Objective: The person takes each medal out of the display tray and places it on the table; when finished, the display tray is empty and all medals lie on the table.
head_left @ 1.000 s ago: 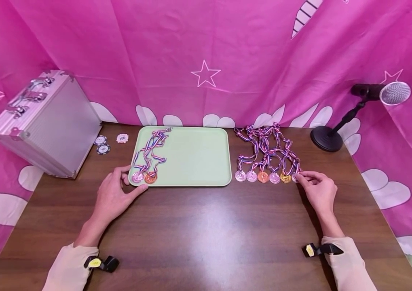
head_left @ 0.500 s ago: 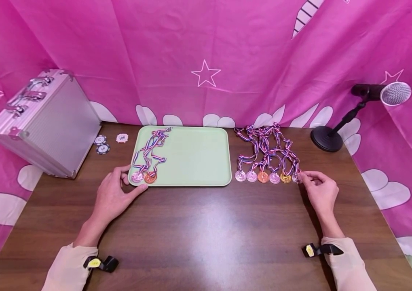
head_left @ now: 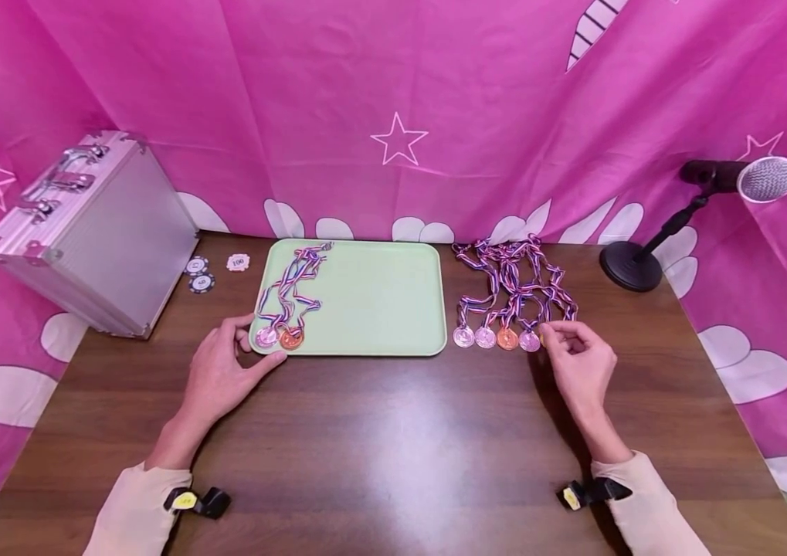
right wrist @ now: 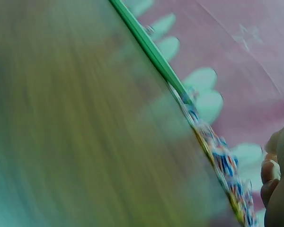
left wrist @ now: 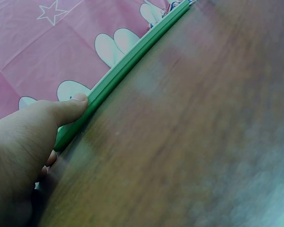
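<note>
My left hand (head_left: 221,363) grips the front left corner of a pale green tray (head_left: 386,297); in the left wrist view its thumb (left wrist: 72,109) lies along the rim. A silver medal (head_left: 267,337) and a bronze medal (head_left: 292,338) lie on the tray's left side, their striped ribbons stretched towards the back. Right of the tray, more ribboned medals lie in a row, among them a bronze medal (head_left: 507,338) and a silver medal (head_left: 529,340). Over the row's right end hovers my right hand (head_left: 584,363), fingers loosely bent, largely covering a gold medal and hiding the last silver one.
A silver case (head_left: 108,239) stands at the back left, with several poker chips (head_left: 201,283) beside it. At the back right is a microphone (head_left: 768,179) on a black stand (head_left: 631,266). A pink curtain (head_left: 337,116) hangs behind the table (head_left: 365,432).
My right hand has left the rightmost silver medal and moved left over the gold one. The left hand stays at the tray corner. The head view has shifted slightly.
</note>
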